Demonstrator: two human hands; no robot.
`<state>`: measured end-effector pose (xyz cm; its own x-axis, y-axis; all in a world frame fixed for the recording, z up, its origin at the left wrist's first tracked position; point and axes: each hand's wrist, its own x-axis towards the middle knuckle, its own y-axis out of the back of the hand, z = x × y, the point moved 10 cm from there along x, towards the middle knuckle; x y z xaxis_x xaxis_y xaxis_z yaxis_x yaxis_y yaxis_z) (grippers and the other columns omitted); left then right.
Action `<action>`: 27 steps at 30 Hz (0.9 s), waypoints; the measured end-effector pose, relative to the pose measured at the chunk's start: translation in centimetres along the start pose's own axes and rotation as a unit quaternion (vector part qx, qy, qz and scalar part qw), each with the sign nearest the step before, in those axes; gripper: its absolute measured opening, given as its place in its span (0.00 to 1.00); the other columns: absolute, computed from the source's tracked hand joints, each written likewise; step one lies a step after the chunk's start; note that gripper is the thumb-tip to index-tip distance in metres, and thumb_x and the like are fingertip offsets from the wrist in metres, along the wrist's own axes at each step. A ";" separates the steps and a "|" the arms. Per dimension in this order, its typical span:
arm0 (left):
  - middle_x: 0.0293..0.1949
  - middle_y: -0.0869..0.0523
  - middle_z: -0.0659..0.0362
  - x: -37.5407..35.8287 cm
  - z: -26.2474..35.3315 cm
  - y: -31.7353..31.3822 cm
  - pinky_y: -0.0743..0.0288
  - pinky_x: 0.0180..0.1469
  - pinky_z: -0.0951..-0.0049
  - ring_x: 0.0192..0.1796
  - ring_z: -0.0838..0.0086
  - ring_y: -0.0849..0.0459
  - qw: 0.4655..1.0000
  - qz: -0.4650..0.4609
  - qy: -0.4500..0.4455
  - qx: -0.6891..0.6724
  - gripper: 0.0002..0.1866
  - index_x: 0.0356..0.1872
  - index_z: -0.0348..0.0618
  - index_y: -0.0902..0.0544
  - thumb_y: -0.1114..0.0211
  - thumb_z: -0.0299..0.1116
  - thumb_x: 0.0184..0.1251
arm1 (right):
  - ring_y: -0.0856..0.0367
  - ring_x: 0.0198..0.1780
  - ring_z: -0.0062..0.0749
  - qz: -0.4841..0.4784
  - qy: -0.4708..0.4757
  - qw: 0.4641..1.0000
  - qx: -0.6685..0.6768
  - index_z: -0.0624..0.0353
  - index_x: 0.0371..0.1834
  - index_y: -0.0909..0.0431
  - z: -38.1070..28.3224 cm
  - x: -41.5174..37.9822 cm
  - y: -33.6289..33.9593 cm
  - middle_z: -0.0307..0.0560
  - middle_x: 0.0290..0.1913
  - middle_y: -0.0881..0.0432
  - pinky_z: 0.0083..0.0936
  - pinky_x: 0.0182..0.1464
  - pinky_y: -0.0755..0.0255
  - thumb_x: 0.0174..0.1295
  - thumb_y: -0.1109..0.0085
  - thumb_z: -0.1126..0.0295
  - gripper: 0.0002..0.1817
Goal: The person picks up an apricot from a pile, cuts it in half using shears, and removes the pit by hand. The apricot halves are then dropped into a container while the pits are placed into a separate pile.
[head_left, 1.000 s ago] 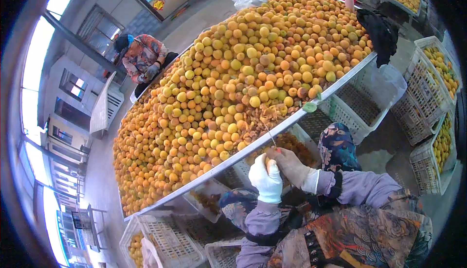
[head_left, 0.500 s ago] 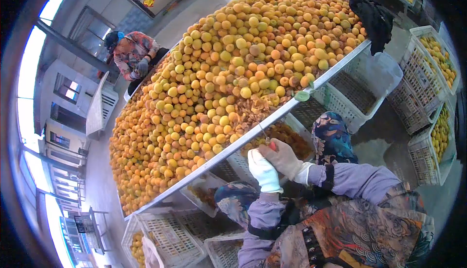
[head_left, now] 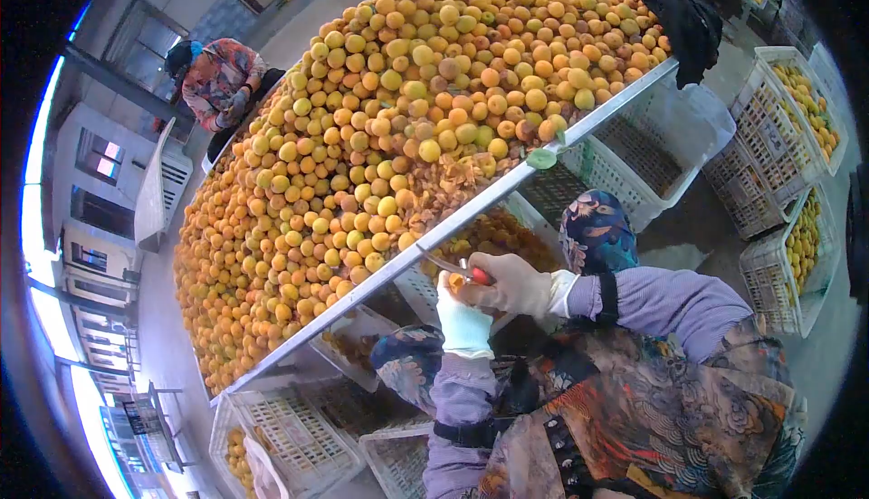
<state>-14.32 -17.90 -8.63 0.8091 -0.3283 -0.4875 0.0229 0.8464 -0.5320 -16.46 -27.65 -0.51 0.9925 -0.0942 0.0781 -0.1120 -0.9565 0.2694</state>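
Observation:
My left hand (head_left: 463, 316), in a white glove, is closed around an apricot (head_left: 455, 284), of which a small orange part shows between the fingers. My gloved right hand (head_left: 512, 285) grips a red-handled cutting tool (head_left: 480, 275) with a thin, curved metal blade pointing up and left. Both hands meet over the fruit, just below the metal edge of the table (head_left: 365, 285). Beyond that edge lies a large heap of apricots (head_left: 380, 146), with torn, split pieces (head_left: 450, 182) near the rim.
Under the table edge stands a crate (head_left: 516, 238) with orange fruit pieces. Stacked crates (head_left: 778, 137) of yellow fruit are at the right, more crates (head_left: 299, 445) at lower left. A green leaf (head_left: 541, 159) and black cloth (head_left: 685, 28) lie on the rim. Another person (head_left: 220, 87) sits across the heap.
The view has shifted, so the scene sits further left and up. My right hand has turned, bringing the blade and red handle into clearer sight, with orange fruit showing between the hands.

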 end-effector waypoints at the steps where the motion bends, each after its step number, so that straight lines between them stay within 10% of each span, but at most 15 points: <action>1: 0.43 0.23 0.60 -0.1 -0.2 0.4 0.24 0.41 0.70 0.41 0.75 0.23 1.000 0.001 -0.002 -0.001 0.17 0.55 0.48 0.30 0.50 0.39 0.69 | 0.23 0.28 0.24 -0.023 -0.016 0.998 0.048 0.58 0.34 0.29 0.4 -0.3 -0.5 0.43 0.24 0.24 0.26 0.29 0.31 0.60 0.41 0.55 0.17; 5: 0.38 0.22 0.59 0.8 0.2 2.9 0.23 0.37 0.75 0.40 0.72 0.21 0.985 -0.025 -0.097 0.138 0.18 0.47 0.47 0.28 0.57 0.48 0.73 | 0.26 0.30 0.22 -0.008 -0.120 0.950 0.287 0.57 0.34 0.26 3.7 0.2 -1.3 0.40 0.27 0.22 0.21 0.33 0.32 0.60 0.42 0.56 0.15; 7: 0.35 0.22 0.60 0.1 -0.2 0.3 0.23 0.36 0.75 0.34 0.73 0.22 0.992 -0.113 -0.005 -0.061 0.18 0.43 0.46 0.27 0.58 0.49 0.73 | 0.28 0.25 0.18 0.002 -0.178 0.913 0.368 0.57 0.33 0.27 1.6 -0.6 -0.3 0.34 0.25 0.25 0.17 0.27 0.34 0.62 0.43 0.57 0.14; 8: 0.37 0.26 0.61 -0.3 0.6 0.4 0.27 0.28 0.82 0.30 0.77 0.25 0.997 -0.051 -0.038 -0.038 0.09 0.40 0.48 0.34 0.48 0.21 0.63 | 0.29 0.23 0.17 0.004 -0.199 0.912 0.358 0.56 0.33 0.27 2.2 -1.0 -0.1 0.34 0.24 0.26 0.17 0.24 0.35 0.62 0.44 0.57 0.13; 9: 0.37 0.26 0.61 -0.4 0.6 0.4 0.27 0.28 0.82 0.30 0.77 0.25 0.997 -0.050 -0.037 -0.038 0.09 0.40 0.48 0.34 0.48 0.21 0.63 | 0.30 0.21 0.17 0.007 -0.221 0.911 0.348 0.56 0.33 0.28 2.7 -1.3 -0.1 0.34 0.23 0.27 0.17 0.20 0.36 0.63 0.45 0.57 0.13; 12: 0.32 0.26 0.60 -0.5 1.5 0.1 0.23 0.34 0.77 0.29 0.74 0.24 0.991 -0.095 -0.091 0.014 0.04 0.40 0.46 0.31 0.48 0.32 0.69 | 0.36 0.15 0.15 0.007 -0.252 0.900 0.355 0.52 0.36 0.32 3.7 -1.4 -0.5 0.33 0.24 0.30 0.14 0.16 0.42 0.63 0.47 0.51 0.16; 14: 0.30 0.24 0.58 0.1 0.3 -0.2 0.21 0.41 0.68 0.27 0.69 0.25 0.970 -0.164 0.028 -0.176 0.15 0.39 0.43 0.27 0.48 0.46 0.70 | 0.36 0.15 0.15 0.015 -0.270 0.894 0.358 0.52 0.36 0.32 4.1 -1.6 -0.4 0.33 0.24 0.30 0.14 0.15 0.43 0.63 0.47 0.51 0.16; 19: 0.34 0.22 0.53 -1.7 1.8 -1.4 0.22 0.45 0.62 0.30 0.66 0.22 0.981 -0.102 0.025 -0.164 0.21 0.42 0.39 0.25 0.50 0.50 0.70 | 0.37 0.14 0.16 0.002 -0.285 0.879 0.382 0.51 0.37 0.32 4.2 -2.0 -0.6 0.33 0.24 0.30 0.14 0.14 0.45 0.64 0.49 0.50 0.16; 23: 0.38 0.22 0.56 -2.3 3.9 -1.7 0.23 0.36 0.74 0.32 0.76 0.22 0.975 -0.076 -0.135 0.159 0.13 0.47 0.37 0.26 0.42 0.33 0.66 | 0.38 0.14 0.16 0.000 -0.295 0.882 0.369 0.51 0.38 0.31 5.8 -2.0 -1.1 0.33 0.23 0.30 0.14 0.13 0.46 0.64 0.50 0.48 0.17; 27: 0.40 0.21 0.56 -4.5 6.1 -4.8 0.26 0.46 0.75 0.43 0.72 0.21 0.837 -0.055 -0.376 0.394 0.14 0.46 0.35 0.24 0.36 0.24 0.57 | 0.34 0.23 0.16 -0.004 -0.290 0.894 0.340 0.53 0.39 0.28 5.0 -2.1 -0.8 0.34 0.28 0.27 0.16 0.24 0.39 0.65 0.50 0.50 0.17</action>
<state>-14.50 -17.91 0.28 0.9111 -0.3159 0.2647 0.2618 0.9396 0.2203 -18.18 -28.04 -5.71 0.8738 -0.0261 -0.4856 -0.2456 -0.8856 -0.3942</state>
